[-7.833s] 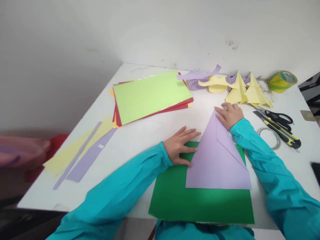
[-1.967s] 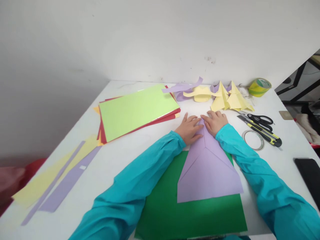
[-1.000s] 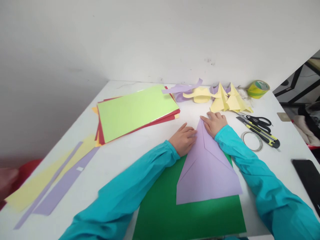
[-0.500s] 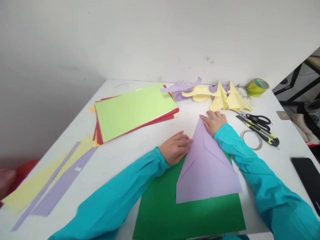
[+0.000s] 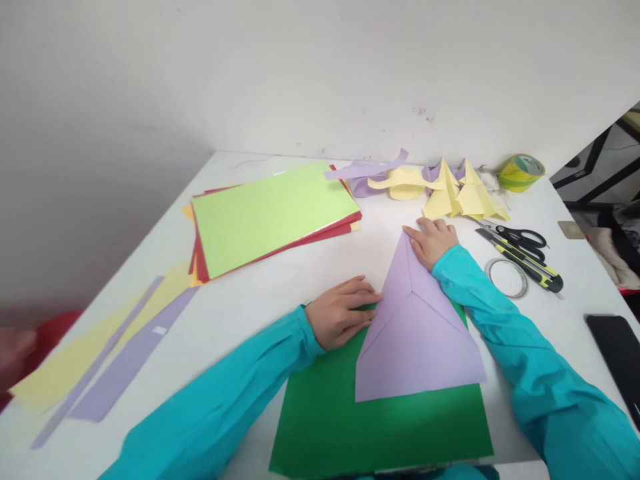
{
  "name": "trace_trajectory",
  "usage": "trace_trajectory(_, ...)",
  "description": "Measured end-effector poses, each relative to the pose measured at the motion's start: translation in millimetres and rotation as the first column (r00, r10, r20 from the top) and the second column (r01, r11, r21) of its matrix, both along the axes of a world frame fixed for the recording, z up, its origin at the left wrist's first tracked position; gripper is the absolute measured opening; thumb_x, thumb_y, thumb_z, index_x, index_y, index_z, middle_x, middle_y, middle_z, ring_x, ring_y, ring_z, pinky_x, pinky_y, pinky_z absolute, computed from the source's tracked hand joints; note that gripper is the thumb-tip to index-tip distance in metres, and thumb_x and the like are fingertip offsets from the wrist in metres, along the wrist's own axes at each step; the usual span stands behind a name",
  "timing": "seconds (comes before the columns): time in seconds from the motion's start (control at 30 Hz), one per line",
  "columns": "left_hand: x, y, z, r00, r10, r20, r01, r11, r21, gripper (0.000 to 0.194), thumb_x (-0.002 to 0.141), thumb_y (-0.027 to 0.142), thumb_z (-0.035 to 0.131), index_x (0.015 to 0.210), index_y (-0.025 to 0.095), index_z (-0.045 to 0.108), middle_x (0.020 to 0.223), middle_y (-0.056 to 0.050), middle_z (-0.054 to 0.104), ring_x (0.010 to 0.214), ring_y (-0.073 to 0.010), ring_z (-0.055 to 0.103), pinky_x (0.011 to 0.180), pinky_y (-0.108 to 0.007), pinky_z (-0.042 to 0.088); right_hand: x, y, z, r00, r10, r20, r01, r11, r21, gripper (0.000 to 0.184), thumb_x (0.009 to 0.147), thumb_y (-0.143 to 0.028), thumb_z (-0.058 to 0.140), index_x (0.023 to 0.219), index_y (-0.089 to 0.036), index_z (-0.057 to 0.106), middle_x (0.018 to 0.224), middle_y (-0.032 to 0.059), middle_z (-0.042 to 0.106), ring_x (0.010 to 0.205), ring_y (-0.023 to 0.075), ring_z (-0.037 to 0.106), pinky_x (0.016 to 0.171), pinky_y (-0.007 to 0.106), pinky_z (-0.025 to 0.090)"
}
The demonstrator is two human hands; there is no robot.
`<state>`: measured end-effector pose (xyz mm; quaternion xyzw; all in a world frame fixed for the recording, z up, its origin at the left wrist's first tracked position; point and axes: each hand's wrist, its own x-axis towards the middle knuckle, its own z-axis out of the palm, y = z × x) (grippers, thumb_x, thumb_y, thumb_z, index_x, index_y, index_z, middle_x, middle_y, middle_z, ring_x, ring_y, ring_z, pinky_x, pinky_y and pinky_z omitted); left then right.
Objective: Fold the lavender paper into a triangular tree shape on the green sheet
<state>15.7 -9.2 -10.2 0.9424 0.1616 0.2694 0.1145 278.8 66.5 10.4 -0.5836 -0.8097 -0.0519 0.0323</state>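
A purple sheet of paper, folded to a point at its far end, lies on a green sheet. My right hand is at that point, fingers bent, holding the tip of the purple paper down. Two creased flaps meet along the middle of the fold. By the left slanted edge, my left hand rests with its fingers stretched out, their tips touching the purple paper.
Back left lies a stack of coloured paper. Purple strips and yellow paper are at the left. Folded yellow pieces, tape, scissors, a utility knife, a tape ring and a black phone lie right.
My left hand has slid down along the paper's left edge, toward me. The left flap now lies flatter, its crease meeting the middle line. My right hand stays at the tip.
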Motion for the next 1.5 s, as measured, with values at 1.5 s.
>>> trace_trajectory(1.5, -18.3, -7.7, 12.1, 0.977, -0.11, -0.183, 0.062, 0.966, -0.252, 0.055, 0.064, 0.054, 0.078, 0.108, 0.023, 0.068, 0.137, -0.012, 0.052, 0.133, -0.033, 0.038, 0.113, -0.058, 0.017, -0.5, 0.6, -2.6, 1.0, -0.02, 0.013, 0.02, 1.0, 0.007, 0.044, 0.093, -0.041, 0.034, 0.134, -0.035, 0.05, 0.136, 0.0077, 0.047, 0.105, 0.0314, 0.039, 0.078, 0.043, 0.029)
